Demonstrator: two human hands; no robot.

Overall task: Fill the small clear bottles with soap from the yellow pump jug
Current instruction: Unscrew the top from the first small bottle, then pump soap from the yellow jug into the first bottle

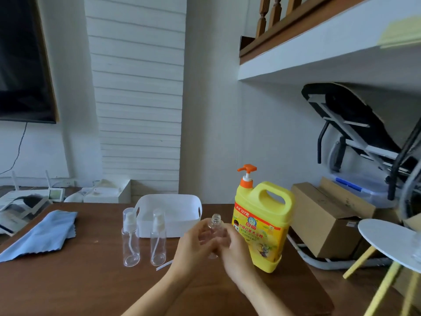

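Note:
The yellow pump jug [262, 224] with an orange pump head stands on the brown table [79, 281], right of centre. An uncapped small clear bottle [215, 222] is held upright just left of the jug, with my left hand [193, 245] and my right hand [232, 249] both wrapped around its body; its threaded neck shows above my fingers. Two more clear bottles, one [130, 238] and the other [158, 238], stand capped with white spray tops left of my hands. A white strip, perhaps a pump tube [164, 265], lies on the table beside them.
A white plastic basket [168, 208] sits behind the bottles. A blue cloth [43, 233] lies at the table's left. Cardboard boxes [328, 220] and a round white stool [387, 238] stand to the right, off the table edge.

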